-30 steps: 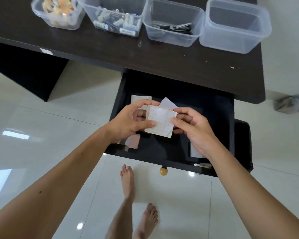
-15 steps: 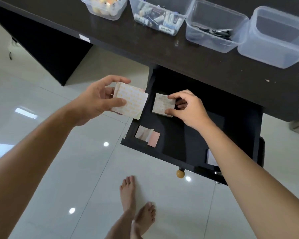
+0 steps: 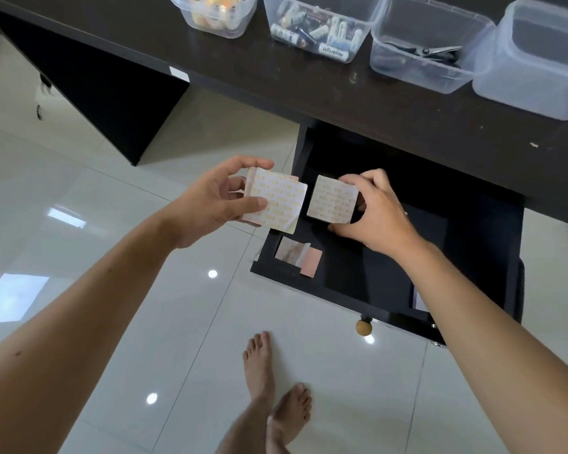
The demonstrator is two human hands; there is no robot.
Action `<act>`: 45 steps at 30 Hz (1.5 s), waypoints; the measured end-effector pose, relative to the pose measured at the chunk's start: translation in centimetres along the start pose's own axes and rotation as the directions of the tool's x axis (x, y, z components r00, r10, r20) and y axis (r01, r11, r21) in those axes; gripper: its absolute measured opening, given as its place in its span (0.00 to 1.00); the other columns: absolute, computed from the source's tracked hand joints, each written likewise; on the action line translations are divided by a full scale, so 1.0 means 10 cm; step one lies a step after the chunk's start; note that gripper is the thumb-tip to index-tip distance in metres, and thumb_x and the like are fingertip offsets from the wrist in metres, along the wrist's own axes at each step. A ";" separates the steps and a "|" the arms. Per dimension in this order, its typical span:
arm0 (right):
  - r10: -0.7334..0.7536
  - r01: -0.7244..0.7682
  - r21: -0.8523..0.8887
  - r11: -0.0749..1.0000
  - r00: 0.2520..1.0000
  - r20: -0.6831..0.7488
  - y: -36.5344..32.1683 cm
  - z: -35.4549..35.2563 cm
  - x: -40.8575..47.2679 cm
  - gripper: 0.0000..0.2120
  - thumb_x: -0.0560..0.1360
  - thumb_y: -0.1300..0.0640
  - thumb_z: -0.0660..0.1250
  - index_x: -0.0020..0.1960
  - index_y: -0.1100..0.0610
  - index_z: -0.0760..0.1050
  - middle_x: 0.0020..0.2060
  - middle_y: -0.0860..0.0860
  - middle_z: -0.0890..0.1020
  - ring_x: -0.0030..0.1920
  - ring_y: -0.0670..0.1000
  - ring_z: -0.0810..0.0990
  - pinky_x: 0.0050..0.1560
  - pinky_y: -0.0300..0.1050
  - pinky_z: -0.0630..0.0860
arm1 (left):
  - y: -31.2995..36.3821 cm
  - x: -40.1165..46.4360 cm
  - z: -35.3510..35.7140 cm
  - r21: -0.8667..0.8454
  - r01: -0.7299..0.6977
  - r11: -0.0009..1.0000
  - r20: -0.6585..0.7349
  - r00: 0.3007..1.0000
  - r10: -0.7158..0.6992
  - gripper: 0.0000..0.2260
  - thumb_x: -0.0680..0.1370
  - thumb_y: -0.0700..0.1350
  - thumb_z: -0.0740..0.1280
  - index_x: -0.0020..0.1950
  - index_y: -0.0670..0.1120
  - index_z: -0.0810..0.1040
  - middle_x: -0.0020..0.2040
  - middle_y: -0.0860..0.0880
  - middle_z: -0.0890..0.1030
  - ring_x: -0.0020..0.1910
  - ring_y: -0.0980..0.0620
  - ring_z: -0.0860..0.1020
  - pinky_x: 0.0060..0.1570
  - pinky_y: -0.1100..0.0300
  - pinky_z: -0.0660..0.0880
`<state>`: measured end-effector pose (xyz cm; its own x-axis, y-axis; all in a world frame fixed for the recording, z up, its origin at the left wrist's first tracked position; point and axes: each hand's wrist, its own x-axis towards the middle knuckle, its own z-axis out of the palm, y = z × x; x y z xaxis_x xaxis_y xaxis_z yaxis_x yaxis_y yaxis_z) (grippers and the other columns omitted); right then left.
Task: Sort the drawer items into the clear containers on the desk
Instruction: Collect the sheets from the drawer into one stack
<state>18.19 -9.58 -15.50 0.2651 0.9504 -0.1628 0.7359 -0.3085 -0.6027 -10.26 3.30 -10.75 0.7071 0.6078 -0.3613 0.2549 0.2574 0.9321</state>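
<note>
My left hand (image 3: 210,204) holds a small stack of white square pads with orange print (image 3: 277,201), just left of the open black drawer (image 3: 473,257). My right hand (image 3: 374,214) pinches another such pad (image 3: 332,199) above the drawer's back left part. A pale and a pink sticky note pad (image 3: 299,255) lie in the drawer's front left corner. A white slip (image 3: 418,301) shows at the front right, partly hidden by my right forearm. Four clear containers stand on the dark desk (image 3: 341,103).
From left to right the containers hold orange-yellow bits (image 3: 215,14), batteries (image 3: 315,27), scissors and clips (image 3: 423,54), and nothing visible (image 3: 538,57). The drawer has a round wooden knob (image 3: 363,326). My bare feet (image 3: 276,388) stand on glossy white tiles below.
My hands split apart: the left one carried the stack to the left of the drawer, and the right one took up a second pad from the drawer and raised it.
</note>
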 end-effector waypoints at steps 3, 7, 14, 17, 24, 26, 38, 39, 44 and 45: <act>-0.012 0.012 0.031 0.999 1.000 -0.010 -0.08 -0.20 -0.16 0.36 0.66 0.50 0.84 0.70 0.41 0.72 0.60 0.44 0.70 0.58 0.48 0.76 0.60 0.51 0.80 | 0.05 0.04 0.08 -0.005 0.003 1.000 0.016 1.000 -0.003 0.23 0.80 0.33 0.71 0.73 0.50 0.74 0.63 0.38 0.83 0.58 0.43 0.86 0.52 0.55 0.84; -0.034 0.040 0.100 0.994 0.998 -0.055 -0.09 -0.45 -0.38 0.35 0.66 0.52 0.85 0.67 0.40 0.73 0.56 0.43 0.76 0.55 0.47 0.80 0.57 0.54 0.83 | 0.12 0.13 0.24 -0.005 -0.006 1.000 0.037 0.999 0.007 0.23 0.80 0.34 0.71 0.73 0.51 0.74 0.62 0.41 0.84 0.59 0.44 0.85 0.55 0.56 0.83; -0.002 0.050 0.271 0.961 0.985 -0.175 0.10 -0.84 -0.75 0.38 0.67 0.56 0.86 0.71 0.42 0.74 0.61 0.45 0.77 0.50 0.49 0.83 0.48 0.45 0.84 | 0.19 0.39 0.72 0.044 -0.036 0.998 0.129 0.991 0.030 0.24 0.81 0.34 0.70 0.74 0.51 0.72 0.62 0.43 0.84 0.61 0.45 0.85 0.59 0.52 0.83; -0.027 0.067 0.258 0.964 0.987 -0.157 0.18 -0.87 -0.81 0.39 0.66 0.54 0.87 0.72 0.43 0.74 0.60 0.43 0.76 0.50 0.48 0.82 0.48 0.42 0.84 | 0.19 0.52 0.96 0.051 -0.049 0.997 0.177 0.983 0.039 0.26 0.80 0.35 0.71 0.75 0.52 0.71 0.63 0.43 0.84 0.61 0.45 0.85 0.60 0.49 0.83; -0.013 0.047 0.281 0.958 0.992 -0.124 0.40 -0.77 -0.77 0.44 0.65 0.53 0.87 0.77 0.43 0.73 0.61 0.45 0.74 0.52 0.48 0.82 0.51 0.41 0.84 | 0.13 0.71 1.24 -0.116 -0.005 0.993 0.246 0.969 0.033 0.30 0.76 0.38 0.73 0.77 0.52 0.71 0.65 0.42 0.82 0.63 0.40 0.84 0.50 0.46 0.86; -0.020 0.052 0.289 0.956 0.993 -0.114 0.42 -0.72 -0.75 0.45 0.65 0.52 0.87 0.77 0.42 0.72 0.61 0.45 0.74 0.52 0.48 0.82 0.50 0.40 0.84 | 0.10 0.76 1.30 -0.111 0.010 0.994 0.276 0.961 0.021 0.30 0.76 0.38 0.73 0.77 0.53 0.71 0.66 0.40 0.80 0.63 0.39 0.84 0.50 0.45 0.86; 0.109 -0.081 0.413 0.907 0.993 -0.045 0.64 -0.42 -0.68 0.33 0.71 0.45 0.82 0.74 0.42 0.75 0.59 0.47 0.76 0.47 0.51 0.84 0.50 0.43 0.83 | -0.20 0.87 1.43 0.055 0.173 0.983 0.248 0.952 -0.182 0.23 0.79 0.35 0.74 0.69 0.52 0.73 0.60 0.45 0.83 0.56 0.44 0.86 0.41 0.50 0.86; 0.152 -0.107 0.425 0.899 0.986 -0.075 0.69 -0.43 -0.67 0.28 0.74 0.47 0.79 0.73 0.44 0.77 0.57 0.48 0.78 0.46 0.51 0.85 0.50 0.42 0.83 | -0.24 0.87 1.42 0.104 0.177 0.979 0.240 0.951 -0.197 0.22 0.79 0.34 0.73 0.68 0.53 0.74 0.59 0.46 0.84 0.56 0.45 0.86 0.41 0.50 0.86; 0.226 -0.172 0.262 0.950 0.955 -0.191 0.98 -0.37 -0.52 0.21 0.74 0.53 0.81 0.66 0.50 0.82 0.53 0.48 0.79 0.44 0.48 0.82 0.48 0.42 0.81 | -0.35 0.87 1.37 0.270 0.189 0.944 0.199 0.949 -0.246 0.22 0.79 0.35 0.74 0.66 0.54 0.75 0.58 0.50 0.85 0.57 0.49 0.86 0.43 0.52 0.87; 0.220 -0.174 0.229 0.958 0.956 -0.193 1.02 -0.33 -0.49 0.22 0.73 0.52 0.81 0.66 0.50 0.83 0.53 0.48 0.79 0.44 0.47 0.81 0.47 0.40 0.79 | -0.36 0.87 1.37 0.285 0.189 0.940 0.200 0.947 -0.251 0.22 0.79 0.35 0.74 0.67 0.54 0.75 0.58 0.50 0.85 0.57 0.49 0.86 0.44 0.52 0.87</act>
<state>26.45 -17.51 -18.23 0.5356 0.8332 -0.1375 0.5159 -0.4517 -0.7279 3.98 -2.61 -16.84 0.7373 0.3611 -0.5709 0.5614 0.1425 0.8152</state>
